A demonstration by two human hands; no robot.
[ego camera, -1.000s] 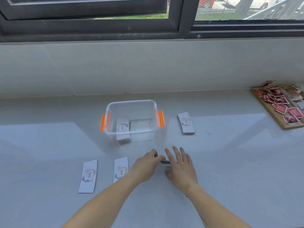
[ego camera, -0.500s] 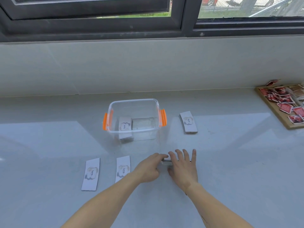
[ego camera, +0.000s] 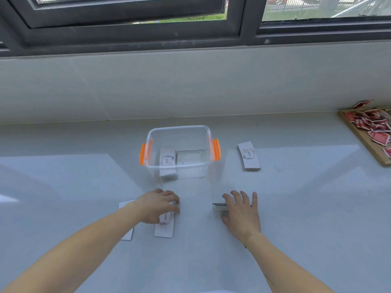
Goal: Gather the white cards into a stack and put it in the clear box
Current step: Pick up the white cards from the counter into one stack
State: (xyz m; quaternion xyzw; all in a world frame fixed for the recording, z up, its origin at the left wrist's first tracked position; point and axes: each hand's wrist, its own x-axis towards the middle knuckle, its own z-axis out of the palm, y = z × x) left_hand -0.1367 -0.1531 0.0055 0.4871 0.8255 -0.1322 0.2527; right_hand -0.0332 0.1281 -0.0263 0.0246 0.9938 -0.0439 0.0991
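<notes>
A clear box with orange handles stands mid-counter; one white card lies inside it at the left. My right hand rests flat on a small stack of white cards, whose left edge shows. My left hand lies with curled fingers on the top of a white card in front of the box. Another white card lies further left, mostly hidden by my left forearm. A small pile of white cards lies to the right of the box.
A wooden tray with several red cards sits at the far right edge. The counter meets a pale wall under a dark window frame behind the box.
My left hand has left the stack and moved left onto the card in front of the box. My right hand stays on the stack.
</notes>
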